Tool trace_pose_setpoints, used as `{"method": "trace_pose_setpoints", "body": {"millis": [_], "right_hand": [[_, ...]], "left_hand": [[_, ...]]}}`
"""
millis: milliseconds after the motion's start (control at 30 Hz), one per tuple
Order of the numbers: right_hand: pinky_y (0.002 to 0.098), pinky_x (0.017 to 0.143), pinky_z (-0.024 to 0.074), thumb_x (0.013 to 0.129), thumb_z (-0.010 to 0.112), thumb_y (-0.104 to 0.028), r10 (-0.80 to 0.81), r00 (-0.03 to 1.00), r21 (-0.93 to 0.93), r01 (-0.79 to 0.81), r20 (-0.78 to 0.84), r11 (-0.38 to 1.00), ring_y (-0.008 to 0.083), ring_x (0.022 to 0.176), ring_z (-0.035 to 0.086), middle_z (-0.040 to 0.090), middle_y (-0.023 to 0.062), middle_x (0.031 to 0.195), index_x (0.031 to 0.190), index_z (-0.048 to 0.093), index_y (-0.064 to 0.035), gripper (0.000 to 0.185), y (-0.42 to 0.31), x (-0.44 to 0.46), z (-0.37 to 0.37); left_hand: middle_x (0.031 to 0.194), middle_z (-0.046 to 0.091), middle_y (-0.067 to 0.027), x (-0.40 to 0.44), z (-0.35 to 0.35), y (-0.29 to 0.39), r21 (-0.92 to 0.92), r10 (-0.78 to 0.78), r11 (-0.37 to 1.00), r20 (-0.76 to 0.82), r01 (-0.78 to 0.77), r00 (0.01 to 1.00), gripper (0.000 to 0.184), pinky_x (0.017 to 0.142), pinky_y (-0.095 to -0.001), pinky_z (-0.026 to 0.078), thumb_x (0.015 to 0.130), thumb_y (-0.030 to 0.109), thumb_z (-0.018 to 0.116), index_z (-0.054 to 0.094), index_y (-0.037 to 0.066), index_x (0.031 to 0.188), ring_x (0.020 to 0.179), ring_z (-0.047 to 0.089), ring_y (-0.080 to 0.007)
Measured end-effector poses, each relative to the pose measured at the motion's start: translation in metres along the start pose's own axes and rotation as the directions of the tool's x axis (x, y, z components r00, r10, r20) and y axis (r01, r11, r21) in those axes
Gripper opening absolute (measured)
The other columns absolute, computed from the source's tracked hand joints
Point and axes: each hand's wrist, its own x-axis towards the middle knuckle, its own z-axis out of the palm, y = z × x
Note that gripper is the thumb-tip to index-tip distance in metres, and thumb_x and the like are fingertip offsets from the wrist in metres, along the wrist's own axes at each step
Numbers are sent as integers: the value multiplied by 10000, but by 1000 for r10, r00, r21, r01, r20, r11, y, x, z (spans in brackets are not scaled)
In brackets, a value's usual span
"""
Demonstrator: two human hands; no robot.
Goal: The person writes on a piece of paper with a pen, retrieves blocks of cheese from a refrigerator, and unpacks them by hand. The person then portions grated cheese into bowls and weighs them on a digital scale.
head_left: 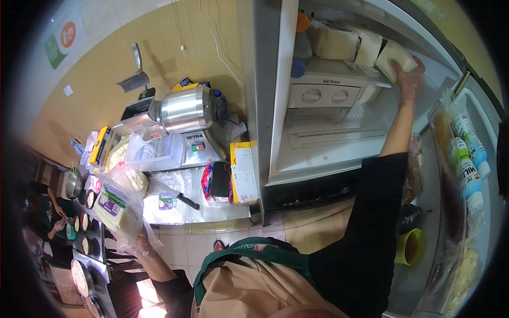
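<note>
My left hand [143,245], in a clear plastic glove, is closed around a plastic-wrapped block of cheese [123,218] with a purple and green label, held out beside the worktable. My right hand [409,84], also gloved, reaches into the upper part of the fridge and grips a pale block of cheese [394,57]. That block sits at the right end of a row, beside another pale block [368,47] and a larger wrapped one [333,40]. They rest above the ice maker [324,95].
On the metal table [228,213] are a steel grating machine [185,110], a clear plastic box [154,151], a knife [186,200] and a phone [220,179]. The open fridge door holds milk bottles [466,169] and a yellow cup [409,246]. Another person's hands [57,227] work at far left.
</note>
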Motion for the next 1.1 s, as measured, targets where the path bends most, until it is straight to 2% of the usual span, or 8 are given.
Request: {"method": "trace_pose_setpoints", "body": {"millis": [300,400,467,567,733,900,967,1100], "right_hand": [[455,1034,357,829,662,-282,199,977,511,-210,78,834,293,1157,532,550,205,1276,1250,567,4,518,-2,-49,-35],[485,1019,380,861,627,-291,-324,942,374,332,-86,866,345,1178,515,527,235,1281,1296,482,28,559,11,-91,-64],[506,1009,394,883,604,-298,-830,503,204,862,-242,463,381,1193,503,512,256,1284,1327,425,44,588,23,-108,-78],[475,981,423,869,639,-301,-849,357,62,930,-388,363,347,1169,510,527,227,1224,1264,449,39,555,0,-164,-94],[409,944,453,810,716,-270,-735,375,-11,887,-564,461,270,1112,515,528,162,1118,1177,503,10,508,-50,-260,-99],[376,974,429,761,691,-165,-264,876,720,-126,403,683,242,1150,500,499,125,1215,1288,431,-39,601,-147,-392,-30],[363,985,420,741,681,-123,-21,550,519,-775,835,362,231,1166,494,488,110,1255,1332,403,-59,656,-197,-447,10],[339,1008,390,706,689,-93,-183,11,70,-944,983,322,215,1177,486,483,79,1281,1370,385,-91,731,-258,-553,75]], "left_hand": [[1324,497,-129,1,-56,-8,143,30,990,-137,-10,990,512,1024,-421,411,915,270,550,396,49,1351,1216,490,-262],[1331,492,-127,2,-89,-22,126,-7,992,-200,32,980,514,1028,-423,408,920,274,544,390,50,1356,1223,486,-260],[1336,489,-125,2,-116,-38,105,-43,992,-237,69,971,515,1031,-424,406,923,277,540,385,50,1359,1227,483,-258],[1343,485,-123,5,-156,-69,45,-113,991,-254,129,960,517,1035,-426,403,928,281,534,379,51,1365,1234,478,-255],[1347,476,-123,44,-169,-61,-906,-637,424,-304,-8,708,484,1081,-483,343,970,319,451,366,57,1369,1258,447,-278],[1350,473,-124,60,-204,-115,-712,-500,669,-220,213,838,465,1092,-511,316,983,336,424,381,66,1359,1262,438,-292],[1348,475,-123,71,-210,-121,-896,-639,429,-213,113,739,459,1092,-517,315,984,338,423,391,66,1353,1263,437,-294],[1316,506,-145,81,-246,-172,-947,-708,316,-197,56,678,429,1081,-543,317,979,320,430,446,52,1314,1240,458,-315]]}}
